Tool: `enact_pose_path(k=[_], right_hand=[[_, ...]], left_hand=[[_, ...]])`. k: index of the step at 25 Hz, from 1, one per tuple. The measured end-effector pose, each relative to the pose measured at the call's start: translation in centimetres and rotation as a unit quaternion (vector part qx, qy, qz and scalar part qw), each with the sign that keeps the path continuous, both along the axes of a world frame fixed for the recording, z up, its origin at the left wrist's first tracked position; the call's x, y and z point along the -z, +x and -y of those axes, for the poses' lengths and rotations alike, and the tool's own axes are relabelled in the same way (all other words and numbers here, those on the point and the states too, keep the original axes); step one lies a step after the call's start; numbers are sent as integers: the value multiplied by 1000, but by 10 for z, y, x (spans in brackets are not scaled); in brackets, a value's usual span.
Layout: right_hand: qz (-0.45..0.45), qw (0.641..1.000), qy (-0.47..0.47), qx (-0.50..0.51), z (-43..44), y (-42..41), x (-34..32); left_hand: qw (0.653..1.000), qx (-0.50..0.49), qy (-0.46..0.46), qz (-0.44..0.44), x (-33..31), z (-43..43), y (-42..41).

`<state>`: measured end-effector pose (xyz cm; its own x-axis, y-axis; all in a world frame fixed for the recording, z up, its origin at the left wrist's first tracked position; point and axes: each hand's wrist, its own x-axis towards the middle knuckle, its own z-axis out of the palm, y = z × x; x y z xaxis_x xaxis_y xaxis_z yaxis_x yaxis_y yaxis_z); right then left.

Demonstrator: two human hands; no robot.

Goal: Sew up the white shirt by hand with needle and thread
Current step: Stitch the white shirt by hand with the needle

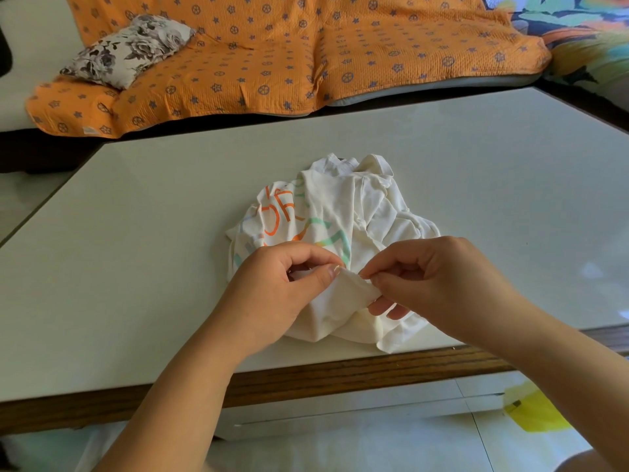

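Indoors, pale wood-edged table [153, 250], orange sofa cover [272, 56] behind, left hand [279, 294] and right hand [442, 277] pinching white shirt [340, 206].

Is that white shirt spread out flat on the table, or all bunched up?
Bunched up. The white shirt lies in a crumpled heap on the table, with folds creasing and hiding part of its print.
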<state>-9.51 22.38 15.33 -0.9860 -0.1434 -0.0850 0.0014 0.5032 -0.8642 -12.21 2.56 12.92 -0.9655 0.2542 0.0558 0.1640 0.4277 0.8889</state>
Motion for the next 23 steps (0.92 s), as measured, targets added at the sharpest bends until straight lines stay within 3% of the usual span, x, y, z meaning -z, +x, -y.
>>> enact_pose_path(k=[15, 23], right_hand=[[29, 998, -48, -18, 0, -3, 4], [79, 977, -200, 0, 5, -8, 16]], left_hand=[[999, 11, 26, 39, 2, -4, -1], [988, 13, 111, 110, 6, -7, -3]])
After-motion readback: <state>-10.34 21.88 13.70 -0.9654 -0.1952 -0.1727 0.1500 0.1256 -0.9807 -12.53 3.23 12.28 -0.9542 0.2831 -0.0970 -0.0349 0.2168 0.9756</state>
